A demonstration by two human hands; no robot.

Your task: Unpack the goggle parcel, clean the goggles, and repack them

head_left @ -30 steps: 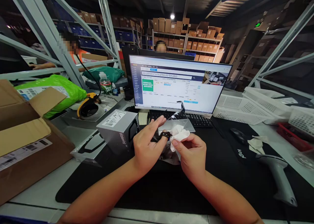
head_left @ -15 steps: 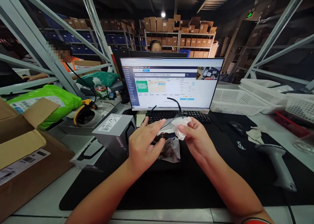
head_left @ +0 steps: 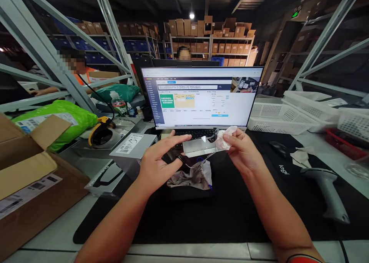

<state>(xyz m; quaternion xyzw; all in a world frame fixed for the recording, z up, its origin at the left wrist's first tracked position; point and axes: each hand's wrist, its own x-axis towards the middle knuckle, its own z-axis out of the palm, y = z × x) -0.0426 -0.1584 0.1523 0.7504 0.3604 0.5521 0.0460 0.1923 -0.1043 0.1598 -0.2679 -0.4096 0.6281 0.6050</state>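
Left grip (head_left: 157,161) and right grip (head_left: 240,149), with cloth (head_left: 226,135), hold glasses (head_left: 201,146) between them.

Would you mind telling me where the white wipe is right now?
In the head view, the white wipe is pinched in the right hand, just right of centre, below the monitor and over the black desk mat.

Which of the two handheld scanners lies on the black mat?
The grey scanner, on the black mat to the right of the right hand. The yellow-and-black scanner sits off the mat, far left, below the bright green bag.
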